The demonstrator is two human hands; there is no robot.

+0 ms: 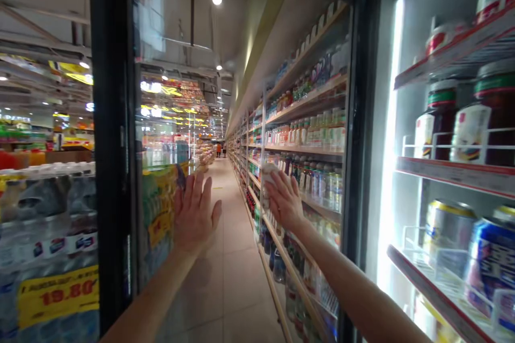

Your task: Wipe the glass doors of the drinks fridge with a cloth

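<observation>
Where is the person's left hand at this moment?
Head view, left of centre: the left hand lies flat on the glass door, between the dark door frame and the right hand.

Left hand (196,215) on glass door (169,37), right hand (285,201) on cloth (267,170)

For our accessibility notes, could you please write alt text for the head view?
Two bare hands press on a clear glass fridge door with a black frame: the left hand lies flat, the right hand presses what looks like a white cloth. A supermarket aisle shows through the glass; lit fridge shelves at right hold dark red bottles and blue cans.
</observation>
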